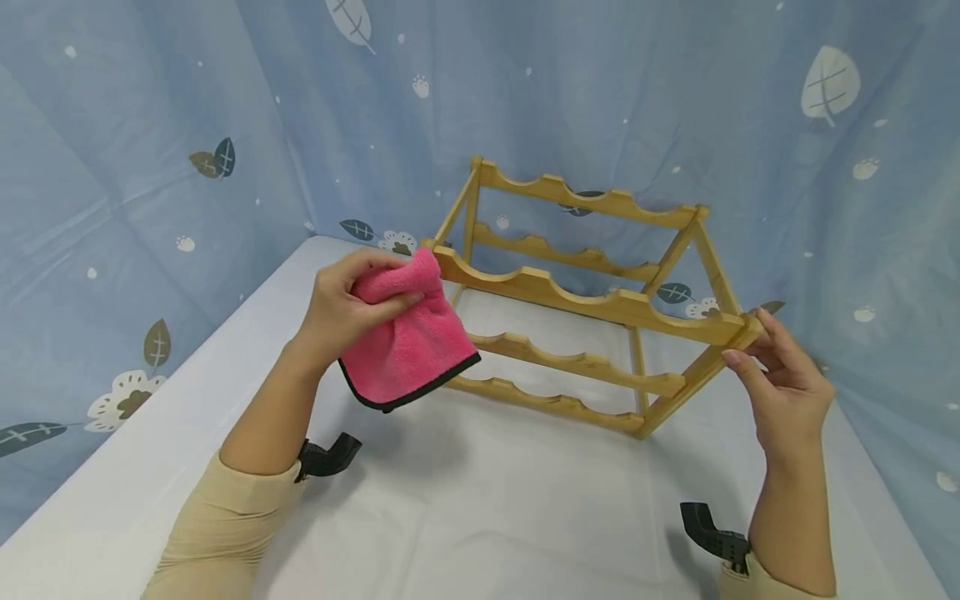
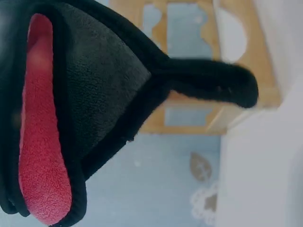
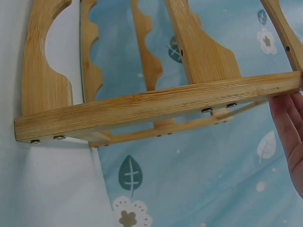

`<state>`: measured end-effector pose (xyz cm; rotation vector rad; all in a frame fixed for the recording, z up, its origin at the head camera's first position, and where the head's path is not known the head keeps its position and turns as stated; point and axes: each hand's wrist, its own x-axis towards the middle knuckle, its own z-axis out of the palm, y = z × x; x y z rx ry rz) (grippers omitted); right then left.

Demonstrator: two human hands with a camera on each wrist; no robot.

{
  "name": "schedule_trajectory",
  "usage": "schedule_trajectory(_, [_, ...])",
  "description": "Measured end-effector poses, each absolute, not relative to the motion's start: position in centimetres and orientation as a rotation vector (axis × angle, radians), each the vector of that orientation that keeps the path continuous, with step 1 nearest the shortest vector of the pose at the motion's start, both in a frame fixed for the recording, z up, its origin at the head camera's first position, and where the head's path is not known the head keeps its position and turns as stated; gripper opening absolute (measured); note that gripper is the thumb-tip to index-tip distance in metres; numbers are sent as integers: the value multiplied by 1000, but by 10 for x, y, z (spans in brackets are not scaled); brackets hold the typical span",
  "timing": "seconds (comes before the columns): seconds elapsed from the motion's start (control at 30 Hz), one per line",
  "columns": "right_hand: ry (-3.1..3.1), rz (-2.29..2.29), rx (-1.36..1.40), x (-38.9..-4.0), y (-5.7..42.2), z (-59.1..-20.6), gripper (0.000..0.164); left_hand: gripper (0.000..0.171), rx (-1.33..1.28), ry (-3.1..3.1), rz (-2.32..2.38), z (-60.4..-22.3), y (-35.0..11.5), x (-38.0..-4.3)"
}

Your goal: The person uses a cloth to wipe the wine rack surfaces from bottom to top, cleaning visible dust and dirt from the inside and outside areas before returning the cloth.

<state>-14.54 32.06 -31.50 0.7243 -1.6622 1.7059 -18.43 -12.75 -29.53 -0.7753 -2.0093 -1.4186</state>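
A wooden rack (image 1: 577, 300) with scalloped rails stands in the middle of the head view. My left hand (image 1: 347, 304) grips a pink cloth (image 1: 408, 350) with black edging, bunched at the left end of the rack's upper front rail. Close up in the left wrist view, the cloth (image 2: 45, 137) shows folded pink and dark grey faces; the left fingers are hidden there. At the opposite end, my right hand (image 1: 787, 383) pinches the upper front corner between thumb and fingers. The right wrist view shows fingers (image 3: 289, 123) against the end of a side post (image 3: 151, 104) with screw heads along it.
A white-covered table (image 1: 480, 500) lies under the rack. Blue curtains (image 1: 600, 83) printed with leaves and flowers hang behind and to both sides. Black wrist mounts (image 1: 330, 457) project from both beige sleeves (image 1: 225, 525).
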Motion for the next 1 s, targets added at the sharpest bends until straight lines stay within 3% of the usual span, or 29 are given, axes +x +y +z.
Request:
schedule_trajectory(0.3, [-1655, 1709, 755, -146, 320, -314, 49, 32, -605, -2226, -1462, -285, -139, -201])
schedule_trajectory(1.0, [-1628, 1727, 754, -147, 322, -315, 49, 28, -1007, -2344, -1185, -315, -148, -211])
